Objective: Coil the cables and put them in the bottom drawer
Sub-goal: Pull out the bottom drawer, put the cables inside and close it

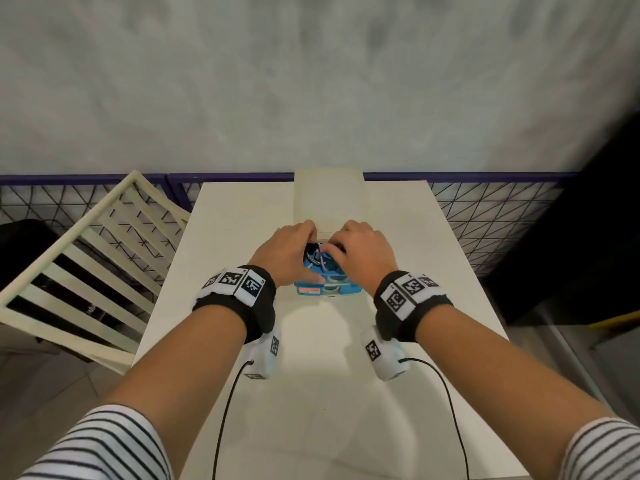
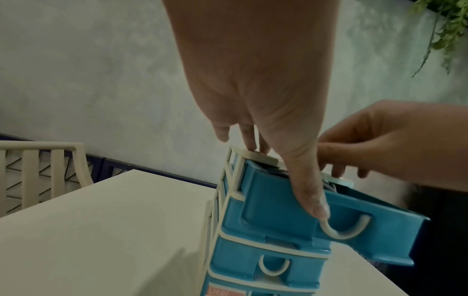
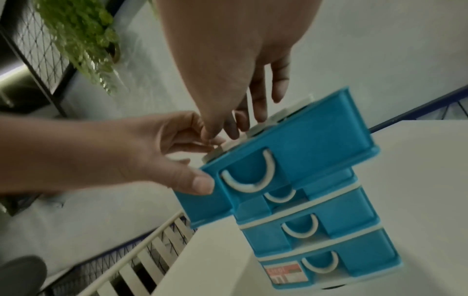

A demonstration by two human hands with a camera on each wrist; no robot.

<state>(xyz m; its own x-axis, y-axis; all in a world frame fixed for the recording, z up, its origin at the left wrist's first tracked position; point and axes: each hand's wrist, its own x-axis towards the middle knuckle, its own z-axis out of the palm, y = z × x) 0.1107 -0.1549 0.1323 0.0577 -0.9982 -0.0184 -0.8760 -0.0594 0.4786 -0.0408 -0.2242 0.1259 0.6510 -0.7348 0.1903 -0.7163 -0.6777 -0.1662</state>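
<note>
Stands on a white table (image 1: 311,393), close to the far edge and midway between the side edges: a blue drawer unit (image 3: 316,230) in a white frame, with a red-and-white label (image 3: 286,274) on the lowest drawer front. Top drawer (image 2: 278,200) pulled out toward the near edge; the three drawers below shut, each with a white loop handle.

Cables (image 1: 320,261) lie in the pulled-out top drawer, black and white strands bunched together, mostly hidden under both hands.

Left hand (image 1: 287,254): released, not clenched. Presses a straight thumb (image 2: 311,192) down the top drawer's front, tip just beside the white handle. Rests straight fingers (image 2: 249,138) on the frame's top.

Right hand (image 1: 363,251): reaches over the open drawer from the right, fingers bent down onto the cables and the frame's top. Cannot tell whether grasping a strand or only touching.

Off the table's left edge, a cream slatted chair (image 1: 86,271). Beyond the far edge, a grey wall and a wire grid with a blue rail. In the right wrist view, a green plant (image 3: 83,40).
</note>
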